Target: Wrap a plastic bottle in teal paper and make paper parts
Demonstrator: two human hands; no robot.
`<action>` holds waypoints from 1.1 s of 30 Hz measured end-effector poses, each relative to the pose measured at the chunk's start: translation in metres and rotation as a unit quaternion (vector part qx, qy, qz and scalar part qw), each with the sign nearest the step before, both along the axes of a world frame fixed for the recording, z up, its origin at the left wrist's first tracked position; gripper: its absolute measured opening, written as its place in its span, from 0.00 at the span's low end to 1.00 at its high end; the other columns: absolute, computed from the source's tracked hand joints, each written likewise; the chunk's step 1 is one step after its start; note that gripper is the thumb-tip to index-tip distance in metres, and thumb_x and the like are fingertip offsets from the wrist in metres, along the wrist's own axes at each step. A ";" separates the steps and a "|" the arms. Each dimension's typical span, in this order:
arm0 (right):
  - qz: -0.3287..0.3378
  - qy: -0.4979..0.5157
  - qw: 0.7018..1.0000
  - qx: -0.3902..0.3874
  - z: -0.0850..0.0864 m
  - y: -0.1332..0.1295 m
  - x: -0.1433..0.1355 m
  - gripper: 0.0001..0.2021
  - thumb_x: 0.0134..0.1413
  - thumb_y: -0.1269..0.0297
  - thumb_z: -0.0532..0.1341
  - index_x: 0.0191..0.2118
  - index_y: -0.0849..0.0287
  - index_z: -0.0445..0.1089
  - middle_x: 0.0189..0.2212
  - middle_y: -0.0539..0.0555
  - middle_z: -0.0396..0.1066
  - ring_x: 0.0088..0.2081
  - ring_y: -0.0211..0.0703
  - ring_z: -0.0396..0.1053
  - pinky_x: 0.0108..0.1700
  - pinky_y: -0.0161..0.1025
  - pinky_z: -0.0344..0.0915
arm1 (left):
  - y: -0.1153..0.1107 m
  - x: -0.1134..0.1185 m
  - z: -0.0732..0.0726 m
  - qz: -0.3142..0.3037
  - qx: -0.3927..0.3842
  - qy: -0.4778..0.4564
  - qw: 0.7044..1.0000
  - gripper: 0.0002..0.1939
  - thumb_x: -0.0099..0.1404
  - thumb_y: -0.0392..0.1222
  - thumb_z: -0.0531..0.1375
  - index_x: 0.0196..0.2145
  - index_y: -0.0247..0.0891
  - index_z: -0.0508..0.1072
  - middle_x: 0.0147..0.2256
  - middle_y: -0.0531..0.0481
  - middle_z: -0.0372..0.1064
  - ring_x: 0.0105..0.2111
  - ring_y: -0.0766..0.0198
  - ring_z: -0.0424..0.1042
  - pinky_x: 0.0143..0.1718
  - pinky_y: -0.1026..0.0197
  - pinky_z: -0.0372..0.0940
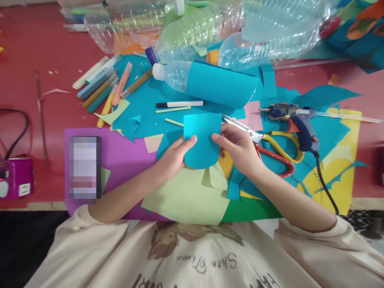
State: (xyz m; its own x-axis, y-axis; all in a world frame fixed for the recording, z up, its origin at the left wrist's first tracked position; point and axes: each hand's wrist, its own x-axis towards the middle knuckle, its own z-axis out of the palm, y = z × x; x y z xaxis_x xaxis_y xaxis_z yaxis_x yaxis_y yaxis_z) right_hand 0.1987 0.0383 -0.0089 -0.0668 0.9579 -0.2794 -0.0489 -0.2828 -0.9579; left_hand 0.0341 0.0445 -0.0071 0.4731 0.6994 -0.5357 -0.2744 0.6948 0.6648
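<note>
A blue paper piece [202,142], straight along its top and rounded at the bottom, is held up between both hands. My left hand [175,157] pinches its left edge, thumb on the near face. On the right edge, my right hand [235,146] grips it the same way, its other fingers partly hidden behind. Scissors [271,149] with one yellow and one red handle lie right beside my right hand. Beyond the paper rests a clear bottle [174,76] with a white cap, wrapped in blue paper [220,83]. A black-and-white marker [180,104] lies between them.
A blue glue gun [303,124] lies at the right, its cord running toward the front edge. Several clear plastic bottles [198,30] crowd the back. Several markers [99,88] are at the left, above a phone [85,168] on purple paper [123,154].
</note>
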 end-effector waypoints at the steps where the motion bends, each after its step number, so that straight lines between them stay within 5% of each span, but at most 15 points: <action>1: -0.006 0.009 1.000 -0.007 -0.002 0.000 0.001 0.17 0.43 0.50 0.67 0.25 0.57 0.63 0.17 0.43 0.59 0.15 0.30 0.58 0.16 0.32 0.57 | 0.004 -0.004 0.001 -0.023 0.023 0.004 0.999 0.22 0.60 0.57 0.61 0.48 0.44 0.74 0.46 0.49 0.76 0.57 0.48 0.66 0.58 0.49 0.62; 3: -0.011 0.028 0.999 -0.024 -0.003 0.000 0.004 0.16 0.43 0.51 0.67 0.24 0.56 0.64 0.17 0.43 0.60 0.16 0.31 0.59 0.16 0.32 0.58 | 0.015 -0.015 0.001 -0.070 0.105 0.016 0.992 0.24 0.59 0.62 0.59 0.43 0.43 0.77 0.43 0.48 0.77 0.55 0.49 0.68 0.54 0.51 0.65; 6: -0.009 0.033 0.999 -0.040 -0.004 -0.002 0.006 0.14 0.42 0.52 0.67 0.24 0.55 0.65 0.17 0.44 0.61 0.18 0.34 0.61 0.18 0.34 0.61 | 0.034 -0.033 0.005 0.006 0.257 0.167 0.952 0.19 0.63 0.59 0.56 0.37 0.44 0.78 0.42 0.49 0.76 0.51 0.53 0.70 0.53 0.54 0.64; 8: -0.004 0.026 0.999 -0.041 -0.004 -0.003 0.007 0.13 0.42 0.53 0.67 0.23 0.55 0.66 0.17 0.45 0.62 0.20 0.35 0.62 0.19 0.34 0.62 | 0.047 -0.043 0.008 0.051 0.339 0.306 0.888 0.10 0.63 0.50 0.59 0.38 0.46 0.77 0.44 0.51 0.74 0.51 0.54 0.69 0.56 0.56 0.60; 12: 0.004 0.008 0.999 -0.034 -0.004 -0.003 0.008 0.12 0.42 0.53 0.67 0.24 0.55 0.67 0.18 0.46 0.64 0.21 0.36 0.63 0.19 0.34 0.63 | 0.062 -0.056 0.002 -0.007 0.457 0.483 0.746 0.06 0.61 0.41 0.61 0.38 0.47 0.75 0.45 0.48 0.72 0.52 0.51 0.65 0.58 0.51 0.55; 16: 0.014 -0.008 1.000 -0.024 -0.004 -0.003 0.008 0.15 0.42 0.51 0.66 0.23 0.55 0.66 0.17 0.45 0.61 0.20 0.35 0.61 0.19 0.34 0.62 | 0.065 -0.061 -0.011 -0.025 0.503 0.536 0.677 0.05 0.61 0.39 0.60 0.36 0.47 0.74 0.44 0.47 0.69 0.50 0.49 0.66 0.54 0.49 0.58; 25: 0.044 0.004 0.998 -0.038 -0.003 -0.004 0.010 0.18 0.41 0.46 0.67 0.25 0.56 0.67 0.18 0.46 0.63 0.19 0.35 0.63 0.19 0.34 0.63 | 0.070 -0.068 -0.016 -0.047 0.522 0.571 0.632 0.03 0.62 0.39 0.59 0.31 0.46 0.70 0.37 0.46 0.69 0.44 0.49 0.67 0.48 0.49 0.60; 33: 0.074 0.016 0.996 -0.042 -0.005 -0.005 0.010 0.18 0.43 0.45 0.66 0.28 0.56 0.68 0.20 0.46 0.67 0.19 0.35 0.65 0.20 0.35 0.65 | 0.070 -0.068 -0.012 -0.053 0.526 0.535 0.659 0.05 0.64 0.39 0.56 0.34 0.47 0.72 0.37 0.47 0.69 0.46 0.50 0.67 0.50 0.49 0.59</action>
